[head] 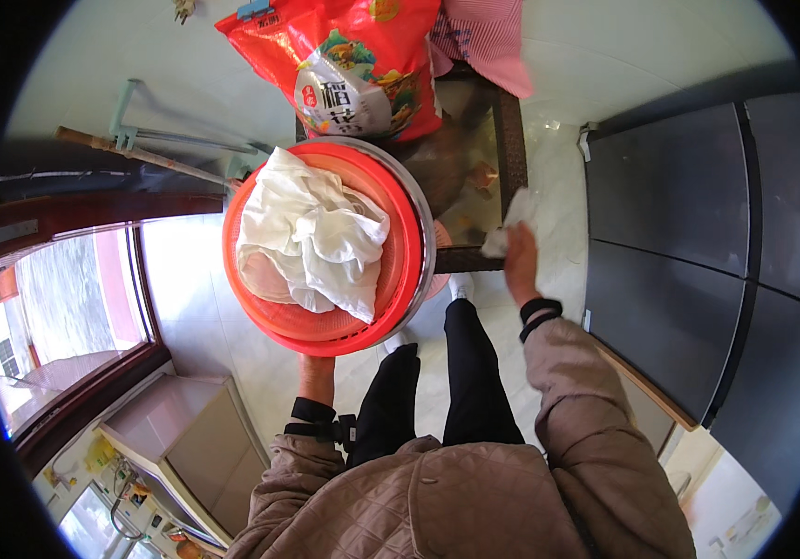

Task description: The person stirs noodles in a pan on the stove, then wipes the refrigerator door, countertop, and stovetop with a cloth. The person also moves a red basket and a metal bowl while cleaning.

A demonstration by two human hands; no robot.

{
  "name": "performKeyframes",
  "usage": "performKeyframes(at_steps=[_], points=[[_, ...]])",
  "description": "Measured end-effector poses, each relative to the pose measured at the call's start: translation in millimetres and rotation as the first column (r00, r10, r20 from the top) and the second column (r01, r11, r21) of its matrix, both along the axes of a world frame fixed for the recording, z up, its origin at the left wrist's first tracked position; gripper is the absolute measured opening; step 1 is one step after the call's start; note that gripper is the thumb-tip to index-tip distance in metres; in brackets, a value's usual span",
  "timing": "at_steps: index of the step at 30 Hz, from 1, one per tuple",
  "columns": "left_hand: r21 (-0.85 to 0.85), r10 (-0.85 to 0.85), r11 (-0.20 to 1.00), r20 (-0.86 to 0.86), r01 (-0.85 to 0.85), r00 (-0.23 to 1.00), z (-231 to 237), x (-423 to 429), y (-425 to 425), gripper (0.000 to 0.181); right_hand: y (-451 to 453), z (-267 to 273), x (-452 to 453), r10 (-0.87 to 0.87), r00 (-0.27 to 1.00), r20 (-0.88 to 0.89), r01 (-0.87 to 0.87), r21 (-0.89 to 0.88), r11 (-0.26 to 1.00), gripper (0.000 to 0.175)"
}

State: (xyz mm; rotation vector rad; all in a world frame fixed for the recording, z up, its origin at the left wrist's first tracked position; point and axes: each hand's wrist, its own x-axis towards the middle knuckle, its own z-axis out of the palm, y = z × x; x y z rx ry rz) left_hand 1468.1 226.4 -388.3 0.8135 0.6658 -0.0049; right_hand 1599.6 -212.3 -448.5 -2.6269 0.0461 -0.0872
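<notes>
My left hand (317,375) reaches under the near rim of a red plastic colander (410,279), and the colander hides its fingers. A metal basin's rim shows around the colander's right side. Inside the colander lies a crumpled white cloth (316,230), with pale round pieces partly covered by it at the lower left. My right hand (521,260) holds a small white cloth or tissue (515,216), somewhat blurred, at the right edge of a low dark-framed table (470,260) with a glossy patterned top.
A red printed bag (358,70) stands on the table's far part, beside pink striped fabric (487,42). Grey cabinet doors (665,195) are at the right. A window (72,300) and a beige cabinet (190,447) are at the left; a wooden stick leans near the wall.
</notes>
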Motion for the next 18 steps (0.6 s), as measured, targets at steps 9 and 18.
performKeyframes(at_steps=[9, 18], points=[[-0.136, -0.023, 0.991, -0.167, 0.0, 0.986, 48, 0, -12, 0.075, 22, 19, 9, -0.086, 0.967, -0.24, 0.231, 0.678, 0.698, 0.04], [-0.201, -0.048, 0.98, -0.159, 0.015, 0.986, 72, -14, -21, 0.055, -10, 7, 148, -0.067, 0.998, 0.003, 0.065, 0.197, 0.978, 0.037]])
